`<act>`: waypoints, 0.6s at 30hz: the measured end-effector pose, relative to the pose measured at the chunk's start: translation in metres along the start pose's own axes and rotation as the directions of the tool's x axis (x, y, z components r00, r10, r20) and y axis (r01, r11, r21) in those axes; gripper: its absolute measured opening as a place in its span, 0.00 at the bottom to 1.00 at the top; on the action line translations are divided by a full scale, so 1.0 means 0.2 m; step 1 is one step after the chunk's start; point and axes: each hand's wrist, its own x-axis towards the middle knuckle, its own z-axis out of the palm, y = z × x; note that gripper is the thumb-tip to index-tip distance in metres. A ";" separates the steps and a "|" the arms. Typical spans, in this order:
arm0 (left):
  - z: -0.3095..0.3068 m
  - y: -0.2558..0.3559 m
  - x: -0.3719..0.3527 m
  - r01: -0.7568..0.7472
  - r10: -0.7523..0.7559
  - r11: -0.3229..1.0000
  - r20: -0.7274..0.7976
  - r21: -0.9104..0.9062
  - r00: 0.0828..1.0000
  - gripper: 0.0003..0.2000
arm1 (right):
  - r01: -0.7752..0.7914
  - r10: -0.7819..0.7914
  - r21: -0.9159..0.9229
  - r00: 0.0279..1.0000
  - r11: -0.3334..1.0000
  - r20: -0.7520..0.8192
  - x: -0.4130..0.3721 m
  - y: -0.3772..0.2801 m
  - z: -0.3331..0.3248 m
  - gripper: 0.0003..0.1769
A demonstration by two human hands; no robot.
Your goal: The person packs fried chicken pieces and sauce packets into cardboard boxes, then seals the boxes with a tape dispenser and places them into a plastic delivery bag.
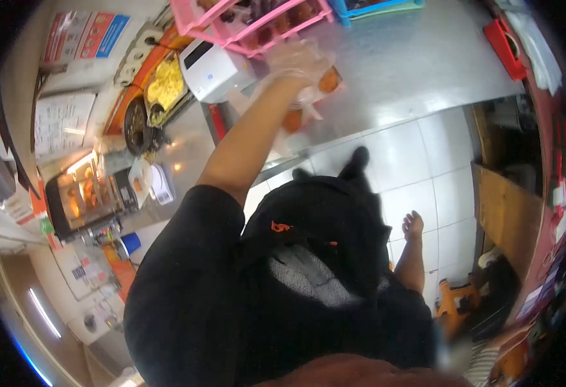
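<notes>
My left hand (299, 61), in a loose clear plastic glove, reaches over the steel counter (399, 64). An orange-brown piece of food (329, 80) shows right at the glove's edge, over a bit of red and white wrapping. Another orange-brown piece (292, 120) appears under my wrist, beside crumpled clear plastic. The glove blurs my left fingers, so I cannot tell whether they grip the food. Down at my side hangs my bare right hand (413, 224), its fingers loosely bent and apart, with nothing in it.
Pink tiered trays (257, 32) of food stand beyond my left hand, with a white box-shaped device (215, 69) beside them. Farther left are a yellow food tray (168, 84), a black mortar-like bowl (138, 126) and a lit display warmer (79, 193). A red basket (505, 48) sits far right.
</notes>
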 end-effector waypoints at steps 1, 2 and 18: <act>0.00 -0.10 -0.03 0.032 -0.032 0.999 -0.006 -0.008 0.999 0.23 | -0.010 0.010 -0.023 1.000 1.000 -0.018 -0.02 0.00 0.03 0.20; 0.00 -0.25 -0.06 -0.046 -0.003 0.984 -0.277 -0.170 0.961 0.24 | -0.016 0.014 -0.045 0.999 0.999 -0.034 -0.04 -0.01 0.07 0.19; 0.11 -1.77 -0.97 -0.343 -0.723 0.482 -0.587 -0.806 0.364 0.44 | 0.683 0.006 0.320 -0.419 -0.657 0.908 -2.36 0.22 2.58 0.09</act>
